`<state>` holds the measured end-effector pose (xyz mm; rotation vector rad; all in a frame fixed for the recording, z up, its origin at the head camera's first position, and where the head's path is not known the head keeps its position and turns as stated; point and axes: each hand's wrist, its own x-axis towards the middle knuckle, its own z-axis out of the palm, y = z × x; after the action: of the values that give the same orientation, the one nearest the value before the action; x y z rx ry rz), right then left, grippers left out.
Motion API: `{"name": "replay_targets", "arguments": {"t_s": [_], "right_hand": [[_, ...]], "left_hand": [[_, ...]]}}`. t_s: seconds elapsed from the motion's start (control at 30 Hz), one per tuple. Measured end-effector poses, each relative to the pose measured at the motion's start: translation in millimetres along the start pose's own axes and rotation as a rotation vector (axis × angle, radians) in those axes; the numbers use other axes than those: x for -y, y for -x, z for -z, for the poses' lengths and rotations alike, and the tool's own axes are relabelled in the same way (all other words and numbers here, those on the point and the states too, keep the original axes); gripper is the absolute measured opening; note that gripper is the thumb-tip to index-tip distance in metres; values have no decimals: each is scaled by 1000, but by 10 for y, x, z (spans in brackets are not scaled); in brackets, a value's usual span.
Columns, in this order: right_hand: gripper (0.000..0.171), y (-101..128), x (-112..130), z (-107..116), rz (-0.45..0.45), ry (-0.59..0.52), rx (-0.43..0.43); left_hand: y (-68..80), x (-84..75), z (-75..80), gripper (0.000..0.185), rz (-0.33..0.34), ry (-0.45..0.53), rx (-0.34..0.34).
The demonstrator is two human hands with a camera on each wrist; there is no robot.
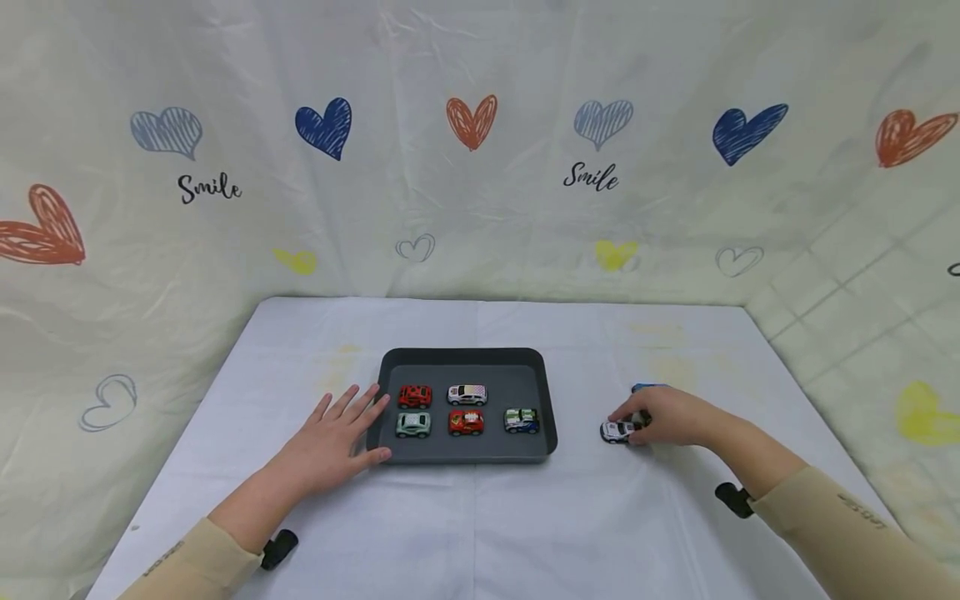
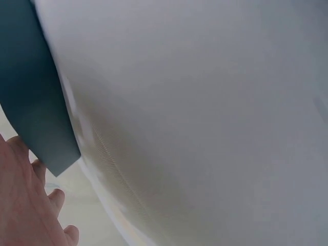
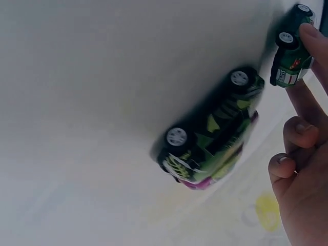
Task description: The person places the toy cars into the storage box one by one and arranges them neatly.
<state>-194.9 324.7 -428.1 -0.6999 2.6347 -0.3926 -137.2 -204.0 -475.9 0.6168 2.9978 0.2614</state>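
Observation:
My right hand [image 1: 677, 417] pinches a small toy car [image 1: 616, 432] between thumb and index finger, right of the tray. Its top looks white from above; its side shows green in the right wrist view. Beside that hand stands a toy car with a green-and-black camouflage pattern [image 3: 212, 133]. A blue toy car [image 1: 647, 387] is mostly hidden behind the hand. My left hand [image 1: 322, 450] lies with fingers spread at the left rim of the dark grey tray [image 1: 467, 457].
Inside the tray sit several toy cars: a red one [image 1: 415, 396], a white one [image 1: 467, 395], a mint-green one [image 1: 413, 425], a red-and-yellow one [image 1: 467, 422] and a green, white and blue one [image 1: 521, 421]. White cloth covers the table [image 1: 480, 533], with a heart-printed curtain [image 1: 480, 200] behind.

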Motion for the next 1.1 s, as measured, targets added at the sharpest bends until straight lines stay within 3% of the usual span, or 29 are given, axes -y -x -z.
{"name": "replay_targets", "arguments": {"t_s": [0.17,0.4,0.63,0.83,1.1], "right_hand": [[33,-22,39,90,52,9,-38],[34,-51,100,180,57,17,-65],[35,-126,182,254,78,-11,-81],[36,-293,301,347,74,-48,-95],[36,-630,621,369,132,-71,-77]], "left_hand": [[20,-9,30,88,-11,22,-1],[17,6,-23,87,4,-8,7],[24,-29,47,86,-9,26,6],[25,-43,71,86,5,8,26],[21,-27,48,87,-13,20,3]]}}
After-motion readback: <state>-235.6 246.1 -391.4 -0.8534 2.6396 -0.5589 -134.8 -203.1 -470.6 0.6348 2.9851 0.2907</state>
